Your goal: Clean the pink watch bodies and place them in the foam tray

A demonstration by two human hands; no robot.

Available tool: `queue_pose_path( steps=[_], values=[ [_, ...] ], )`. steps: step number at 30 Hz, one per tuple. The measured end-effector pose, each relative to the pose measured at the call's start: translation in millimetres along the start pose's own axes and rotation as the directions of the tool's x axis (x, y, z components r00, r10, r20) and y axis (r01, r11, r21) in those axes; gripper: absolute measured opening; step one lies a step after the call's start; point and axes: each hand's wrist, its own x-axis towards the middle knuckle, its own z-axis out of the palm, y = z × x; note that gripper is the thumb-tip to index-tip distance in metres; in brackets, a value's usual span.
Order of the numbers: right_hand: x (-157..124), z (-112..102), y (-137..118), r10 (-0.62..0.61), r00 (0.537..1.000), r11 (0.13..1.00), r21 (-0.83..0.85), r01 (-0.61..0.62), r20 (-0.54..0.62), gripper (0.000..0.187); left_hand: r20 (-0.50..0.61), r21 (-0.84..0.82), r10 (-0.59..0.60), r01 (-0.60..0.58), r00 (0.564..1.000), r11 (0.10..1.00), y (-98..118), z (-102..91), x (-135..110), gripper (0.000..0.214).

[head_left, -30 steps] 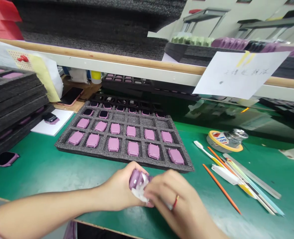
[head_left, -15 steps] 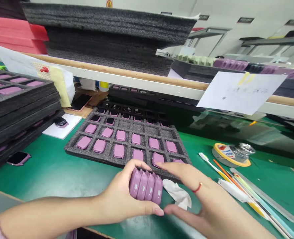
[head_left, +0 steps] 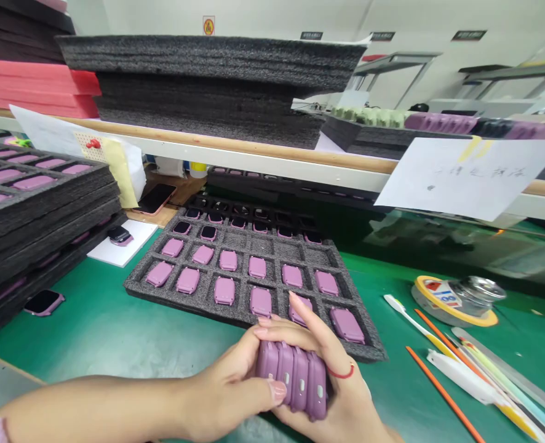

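Note:
Several purple watch cases (head_left: 294, 378) stand side by side in a tight stack between my two hands, over the near edge of the foam tray. My left hand (head_left: 226, 384) is closed on the stack from the left, its thumb across the front sides and its fingers over the top. From the right, my right hand (head_left: 346, 403) cups the same stack, one finger pointing up past it. In the black foam tray (head_left: 136, 286), purple cases fill the two near rows, and watches with dark screens lie further back. My right hand partly covers one case in the nearest row.
Stacked foam trays (head_left: 46, 240) stand at left, with a loose watch (head_left: 44, 303) beside them and another watch (head_left: 120, 235) on white paper. At right lie a toothbrush (head_left: 408, 314), an orange stick (head_left: 443, 394), a tape roll (head_left: 452, 304) and a metal pot (head_left: 480, 292). A shelf (head_left: 254, 154) crosses behind.
My right hand has come in from the right and closed around the stack, which has shifted right and slightly down in view. The white tissue is now hidden; one orange stick has come into view.

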Motion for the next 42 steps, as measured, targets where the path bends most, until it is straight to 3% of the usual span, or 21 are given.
queue_pose_path(
  steps=[4,9,14,19,24,29,33,36,38,42],
  values=[
    [0.6,-4.8,1.9,-0.048,0.998,0.999,0.023,0.048,0.036,0.099,-0.001,0.137,0.055,-0.054,0.998,0.989,2.1,-1.8,-2.2,0.039],
    [-1.2,-2.9,7.2,-0.067,0.997,0.997,-0.025,0.068,0.036,0.099,-0.066,0.053,0.011,-0.008,0.998,0.999,-5.7,1.4,0.5,0.041],
    [-1.2,1.3,6.4,-0.079,0.997,0.994,-0.068,0.080,0.024,0.097,-0.147,0.173,-0.005,0.031,0.989,0.985,-7.6,1.6,4.0,0.039],
    [1.3,3.3,3.6,-0.130,0.991,0.986,-0.098,0.132,0.027,0.096,-0.118,0.092,0.033,-0.022,0.992,0.995,-4.0,0.8,8.0,0.045],
    [1.5,4.7,3.6,-0.122,0.992,0.981,-0.149,0.127,0.040,0.096,-0.105,0.147,0.034,-0.019,0.994,0.989,-0.8,2.8,10.7,0.031],
    [-2.8,4.7,6.7,-0.124,0.987,0.978,-0.153,0.139,0.103,0.087,-0.131,0.042,0.014,-0.008,0.991,0.999,-5.0,3.4,12.5,0.048],
    [-6.5,3.8,5.5,-0.152,0.984,0.971,-0.173,0.166,0.090,0.088,-0.242,0.163,0.035,0.005,0.970,0.987,-8.1,4.7,8.1,0.060],
    [-7.7,-2.3,2.8,-0.094,0.996,0.990,-0.102,0.094,0.006,0.089,-0.197,0.286,0.090,-0.031,0.976,0.958,-6.3,3.2,3.1,0.061],
    [-7.3,-8.1,2.0,0.016,0.998,1.000,-0.004,-0.016,-0.064,0.080,-0.124,0.352,0.138,-0.087,0.983,0.932,-4.8,0.5,0.9,0.054],
    [-3.1,-12.3,5.4,0.313,0.932,0.919,0.305,-0.249,-0.183,0.053,0.034,0.451,0.296,-0.279,0.955,0.848,-4.9,-5.2,-0.3,0.054]
  ],
)
